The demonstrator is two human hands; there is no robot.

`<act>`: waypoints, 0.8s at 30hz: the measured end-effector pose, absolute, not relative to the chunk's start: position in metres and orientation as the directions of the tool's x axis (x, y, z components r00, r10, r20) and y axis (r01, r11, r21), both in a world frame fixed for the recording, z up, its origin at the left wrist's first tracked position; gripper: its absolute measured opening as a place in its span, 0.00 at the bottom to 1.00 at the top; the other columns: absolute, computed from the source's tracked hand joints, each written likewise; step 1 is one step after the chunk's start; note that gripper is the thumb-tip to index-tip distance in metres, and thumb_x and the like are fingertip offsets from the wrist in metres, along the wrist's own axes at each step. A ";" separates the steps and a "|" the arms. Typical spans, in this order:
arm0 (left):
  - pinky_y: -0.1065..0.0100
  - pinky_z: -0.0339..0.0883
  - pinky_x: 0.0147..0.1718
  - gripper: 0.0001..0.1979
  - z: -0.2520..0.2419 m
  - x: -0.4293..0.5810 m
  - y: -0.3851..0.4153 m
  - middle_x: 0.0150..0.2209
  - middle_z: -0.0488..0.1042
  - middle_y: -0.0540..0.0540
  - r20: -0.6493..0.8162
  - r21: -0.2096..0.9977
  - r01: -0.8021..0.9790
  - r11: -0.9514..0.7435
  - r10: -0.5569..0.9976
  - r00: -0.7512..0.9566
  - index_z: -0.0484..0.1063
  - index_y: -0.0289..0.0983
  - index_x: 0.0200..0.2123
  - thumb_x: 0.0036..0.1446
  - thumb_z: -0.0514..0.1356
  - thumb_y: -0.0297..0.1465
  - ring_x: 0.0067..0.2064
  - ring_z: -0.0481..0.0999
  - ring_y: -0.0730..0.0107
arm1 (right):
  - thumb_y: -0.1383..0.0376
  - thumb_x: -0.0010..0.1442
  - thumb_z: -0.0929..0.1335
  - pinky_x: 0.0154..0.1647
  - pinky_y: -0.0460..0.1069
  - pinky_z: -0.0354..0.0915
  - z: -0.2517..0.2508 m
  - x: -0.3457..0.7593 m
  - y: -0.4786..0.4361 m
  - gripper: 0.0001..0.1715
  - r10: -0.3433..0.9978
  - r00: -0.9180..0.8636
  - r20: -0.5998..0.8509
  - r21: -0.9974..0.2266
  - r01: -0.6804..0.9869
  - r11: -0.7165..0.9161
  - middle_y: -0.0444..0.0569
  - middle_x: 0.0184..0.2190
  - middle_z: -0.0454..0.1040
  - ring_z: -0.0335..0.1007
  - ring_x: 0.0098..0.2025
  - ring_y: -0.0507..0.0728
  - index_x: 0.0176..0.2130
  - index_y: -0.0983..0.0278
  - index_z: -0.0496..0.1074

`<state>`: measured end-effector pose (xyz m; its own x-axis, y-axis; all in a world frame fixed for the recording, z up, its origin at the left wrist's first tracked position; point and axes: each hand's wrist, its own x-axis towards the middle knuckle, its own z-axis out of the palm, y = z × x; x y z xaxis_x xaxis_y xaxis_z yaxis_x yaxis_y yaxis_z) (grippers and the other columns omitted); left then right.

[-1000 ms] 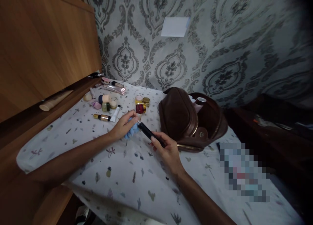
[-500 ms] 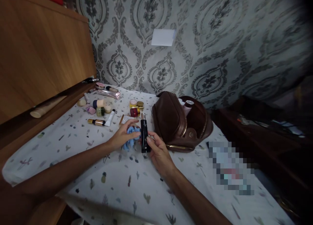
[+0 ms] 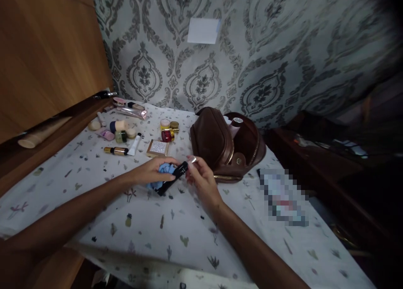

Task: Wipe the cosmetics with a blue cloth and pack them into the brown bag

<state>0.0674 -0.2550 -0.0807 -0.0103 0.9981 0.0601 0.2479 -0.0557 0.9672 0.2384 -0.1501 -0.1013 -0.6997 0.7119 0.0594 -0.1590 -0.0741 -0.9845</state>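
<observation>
In the head view, my left hand [image 3: 155,170] is closed around a crumpled blue cloth [image 3: 166,169] and a glossy black tube [image 3: 173,179]. The tube is tilted, its upper end pointing right and away from me. My right hand [image 3: 203,180] has its fingers pinched on the silver cap [image 3: 191,159] at that end. Whether the cap is still joined to the tube I cannot tell. Just beyond my left hand lies a glittery silver compact with a gold rim [image 3: 158,148]. An open brown leather bag [image 3: 214,134] stands beyond my right hand, with bottles inside.
Left of the compact are a white tube [image 3: 134,144], a gold-and-black tube [image 3: 116,150] and several small jars. A red jar [image 3: 167,135] sits behind the compact. A blurred-out flat item [image 3: 283,196] lies at right. A wooden cabinet [image 3: 53,58] borders the left side.
The black tube has gone from upright to tilted, and my left hand now grips it together with the cloth. My right hand has moved from its side up to the silver cap.
</observation>
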 end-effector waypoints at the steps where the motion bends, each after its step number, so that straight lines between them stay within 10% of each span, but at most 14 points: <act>1: 0.67 0.71 0.38 0.19 -0.079 0.065 -0.255 0.43 0.78 0.44 0.048 0.957 0.284 -0.057 0.998 0.039 0.75 0.37 0.48 0.53 0.66 0.37 0.43 0.77 0.61 | 0.46 0.53 0.73 0.21 0.44 0.57 -0.100 0.239 -0.149 0.27 0.722 -0.690 0.050 -0.980 -0.174 -0.099 0.39 0.25 0.65 0.59 0.23 0.49 0.44 0.59 0.70; 10: 0.65 0.68 0.40 0.18 -0.071 0.074 -0.259 0.38 0.76 0.46 0.364 0.735 0.678 -0.024 0.857 -0.364 0.70 0.39 0.51 0.64 0.54 0.43 0.39 0.76 0.63 | 0.48 0.50 0.75 0.30 0.49 0.69 -0.109 0.235 -0.148 0.21 0.699 -0.710 0.081 -0.978 -0.191 -0.080 0.42 0.27 0.73 0.70 0.27 0.53 0.35 0.60 0.75; 18: 0.54 0.68 0.48 0.21 -0.091 0.095 -0.260 0.45 0.77 0.36 0.432 0.309 0.939 -0.151 0.902 0.003 0.65 0.33 0.57 0.68 0.47 0.39 0.48 0.76 0.53 | 0.48 0.47 0.77 0.36 0.52 0.73 -0.105 0.237 -0.151 0.22 0.651 -0.747 0.137 -0.980 -0.198 -0.020 0.43 0.28 0.77 0.73 0.27 0.54 0.34 0.60 0.76; 24: 0.61 0.68 0.41 0.19 -0.091 0.071 -0.256 0.41 0.78 0.40 0.410 0.262 0.962 -0.079 0.911 -0.037 0.68 0.37 0.51 0.69 0.47 0.41 0.43 0.77 0.57 | 0.50 0.50 0.76 0.40 0.53 0.73 -0.103 0.239 -0.150 0.20 0.700 -0.697 0.155 -0.980 -0.199 0.019 0.45 0.29 0.78 0.75 0.30 0.55 0.37 0.61 0.76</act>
